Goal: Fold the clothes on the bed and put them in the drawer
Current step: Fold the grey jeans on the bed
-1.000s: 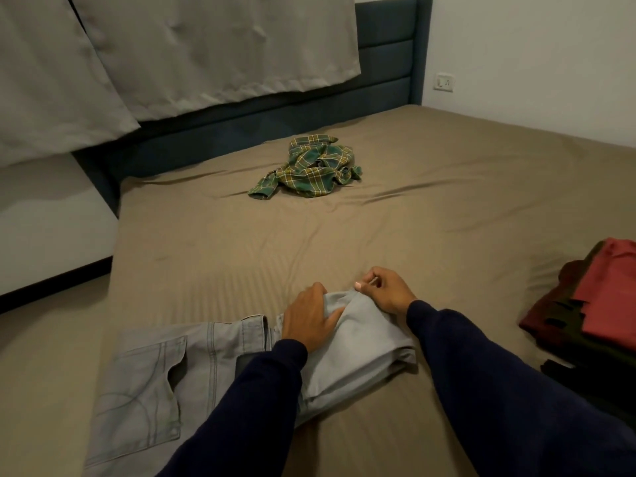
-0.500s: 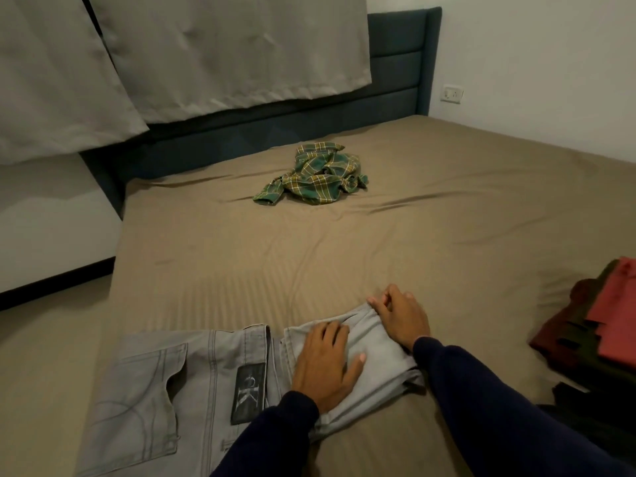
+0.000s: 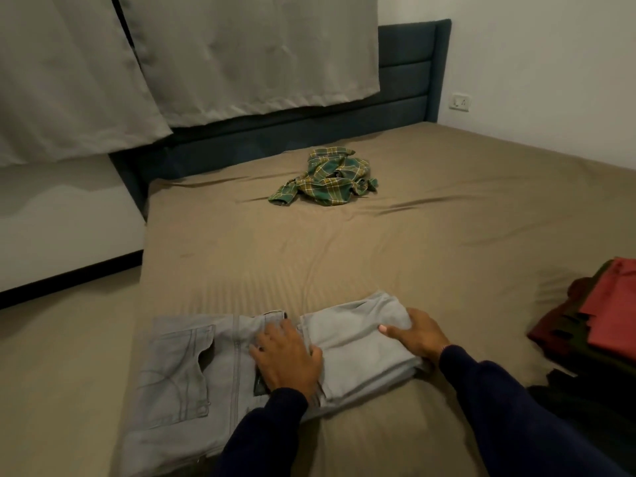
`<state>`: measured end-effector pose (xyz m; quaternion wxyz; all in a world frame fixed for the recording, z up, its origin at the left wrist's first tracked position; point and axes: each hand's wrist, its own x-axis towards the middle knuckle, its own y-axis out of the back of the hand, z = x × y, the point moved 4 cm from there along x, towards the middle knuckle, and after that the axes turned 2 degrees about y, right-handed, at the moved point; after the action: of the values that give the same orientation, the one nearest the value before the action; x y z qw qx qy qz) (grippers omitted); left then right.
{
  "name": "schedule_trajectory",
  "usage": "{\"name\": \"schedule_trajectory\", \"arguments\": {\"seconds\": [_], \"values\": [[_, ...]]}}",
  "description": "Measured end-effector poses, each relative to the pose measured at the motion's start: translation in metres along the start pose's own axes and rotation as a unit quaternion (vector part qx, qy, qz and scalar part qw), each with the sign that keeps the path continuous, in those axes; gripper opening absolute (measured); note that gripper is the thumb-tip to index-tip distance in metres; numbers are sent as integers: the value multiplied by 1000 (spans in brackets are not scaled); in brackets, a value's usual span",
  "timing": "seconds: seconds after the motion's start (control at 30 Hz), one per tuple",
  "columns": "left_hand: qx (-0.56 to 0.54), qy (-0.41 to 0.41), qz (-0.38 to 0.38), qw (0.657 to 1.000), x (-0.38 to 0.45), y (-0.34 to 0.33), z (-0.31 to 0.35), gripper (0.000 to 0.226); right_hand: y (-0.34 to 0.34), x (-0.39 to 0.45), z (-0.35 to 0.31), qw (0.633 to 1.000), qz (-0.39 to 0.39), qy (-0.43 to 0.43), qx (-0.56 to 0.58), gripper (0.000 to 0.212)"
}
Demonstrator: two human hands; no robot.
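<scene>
**Head view: both hands on half-folded jeans at the near edge of the bed**

Head camera. Grey jeans (image 3: pixel 213 370) lie flat on the near left part of the bed (image 3: pixel 395 256), waist end and back pocket to the left, the leg portion folded into a thick stack on the right. The left hand (image 3: pixel 287 358) rests palm down on the jeans just left of the fold line, fingers spread and flat, gripping nothing; its thumb touches the edge of the folded stack. The right hand (image 3: pixel 418 333) lies on the right end of the stack, fingers loosely curved over the cloth with the thumb pointing left; whether it pinches the cloth cannot be told. Both sleeves are dark blue. A crumpled green plaid shirt (image 3: pixel 325 180) sits well apart, toward the far side of the bed near the dark headboard (image 3: pixel 406 80). At the right edge, a pile of folded clothes (image 3: pixel 599 325), red on top, rests on the bed. Grey curtains (image 3: pixel 213 53) hang at far left.
</scene>
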<state>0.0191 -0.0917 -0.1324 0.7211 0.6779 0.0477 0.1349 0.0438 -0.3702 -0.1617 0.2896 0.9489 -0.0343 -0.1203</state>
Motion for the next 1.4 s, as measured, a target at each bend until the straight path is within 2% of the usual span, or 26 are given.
{"name": "schedule_trajectory", "arguments": {"seconds": [0.1, 0.2, 0.33, 0.4, 0.47, 0.53, 0.6, 0.7, 0.77, 0.87, 0.97, 1.03, 1.13, 1.23, 1.3, 1.37, 1.4], "values": [[26, 101, -96, 990, -12, 6, -31, 108, 10, -8, -15, 999, -8, 35, 10, 66], [0, 117, -136, 984, -21, 6, -29, 115, 43, -11, -15, 999, -3, 43, -12, 60], [14, 81, -212, 974, -25, 0, 12, 88, 90, -20, -6, 994, 29, 62, -84, 53], [58, 58, -230, 970, -24, 1, 27, 70, 99, -25, -6, 988, 43, 79, -128, 47], [75, -4, -225, 972, -19, 8, 31, 47, 101, -29, -11, 979, 61, 95, -172, 41], [9, -40, -213, 976, -11, 23, 18, 30, 101, -30, -21, 965, 74, 97, -231, 36], [-109, -15, -232, 967, 1, 40, -7, 26, 102, -32, -38, 951, 88, 90, -283, 37], [-333, 71, -247, 907, 18, 71, -56, 25, 99, -38, -81, 939, 105, 83, -316, 39], [-433, 106, -244, 862, 22, 95, -86, 23, 90, -45, -119, 943, 84, 89, -311, 38], [-506, 112, -238, 821, 20, 137, -123, 7, 61, -68, -183, 956, 23, 114, -268, 29], [-529, 110, -240, 807, 16, 168, -165, 17, 7, -99, -236, 963, -22, 145, -224, 23], [-540, 123, -228, 801, 12, 180, -195, 21, -42, -116, -256, 961, -17, 166, -222, 28], [-548, 156, -190, 799, 5, 187, -235, 20, -132, -140, -264, 957, 1, 184, -226, 24], [-576, 175, -178, 779, -7, 188, -261, 16, -227, -167, -240, 946, -90, 170, -262, 33], [-584, 178, -172, 774, -11, 187, -271, 19, -262, -177, -218, 928, -147, 167, -299, 33], [-583, 175, -164, 776, -9, 187, -278, 19, -267, -172, -207, 918, -107, 204, -323, 32], [-586, 175, -160, 775, -8, 186, -281, 18, -264, -167, -204, 910, -45, 239, -337, 36]]}}
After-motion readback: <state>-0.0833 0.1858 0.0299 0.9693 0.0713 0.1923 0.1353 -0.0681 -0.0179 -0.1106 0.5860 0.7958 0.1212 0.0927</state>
